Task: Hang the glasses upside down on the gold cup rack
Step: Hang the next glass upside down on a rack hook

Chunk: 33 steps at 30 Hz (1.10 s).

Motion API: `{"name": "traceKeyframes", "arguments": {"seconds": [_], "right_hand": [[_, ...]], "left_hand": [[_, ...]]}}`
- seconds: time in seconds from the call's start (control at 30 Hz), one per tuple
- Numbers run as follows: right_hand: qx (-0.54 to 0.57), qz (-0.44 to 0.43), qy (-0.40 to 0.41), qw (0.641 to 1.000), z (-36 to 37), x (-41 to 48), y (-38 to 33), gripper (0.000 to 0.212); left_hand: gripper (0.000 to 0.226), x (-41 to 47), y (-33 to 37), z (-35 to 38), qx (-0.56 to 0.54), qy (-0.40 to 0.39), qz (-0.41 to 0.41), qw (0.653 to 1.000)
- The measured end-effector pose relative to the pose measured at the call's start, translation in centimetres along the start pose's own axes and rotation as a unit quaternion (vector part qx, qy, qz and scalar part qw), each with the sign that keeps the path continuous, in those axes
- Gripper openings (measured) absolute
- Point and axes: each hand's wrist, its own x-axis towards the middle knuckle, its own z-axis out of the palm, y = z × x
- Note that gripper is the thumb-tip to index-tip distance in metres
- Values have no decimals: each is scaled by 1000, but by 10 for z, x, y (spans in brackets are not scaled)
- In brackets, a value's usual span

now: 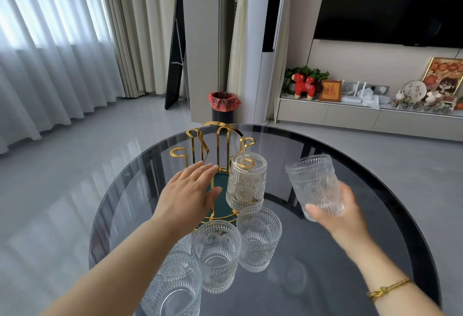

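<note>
The gold cup rack [200, 140] with a green base stands at the far middle of the round glass table [375, 190]. One embossed clear glass [246, 180] hangs upside down on its right front arm. My left hand [188, 193] hovers flat, fingers spread, over the rack's front left side and holds nothing. To the right of the rack, my right hand [335, 213] grips another embossed glass [314, 185] near its rim, upside down and tilted. Upright glasses stand in front of the rack: one [216, 255], one [259, 238], one [172, 288], and a further glass partly hidden behind my left forearm.
Beyond the table's far edge stands a black bin with a red liner [223, 106]. A low TV cabinet [363, 112] with ornaments runs along the right wall. Curtains hang at the left. A gold bracelet [388, 289] is on my right wrist.
</note>
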Motion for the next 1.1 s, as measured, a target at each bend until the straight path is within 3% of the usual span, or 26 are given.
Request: {"name": "traceKeyframes", "arguments": {"seconds": [0.27, 0.5, 1.1], "right_hand": [[-111, -53, 23, 992, -1, 50, -77, 65], [-240, -83, -53, 966, 16, 94, -116, 75], [-376, -152, -248, 880, 97, 134, -134, 77]], "left_hand": [[43, -3, -11, -5, -11, 4, 7, 1000], [42, -2, -21, -3, -32, 17, 8, 999], [41, 4, -43, 5, -55, 63, 30, 996]]}}
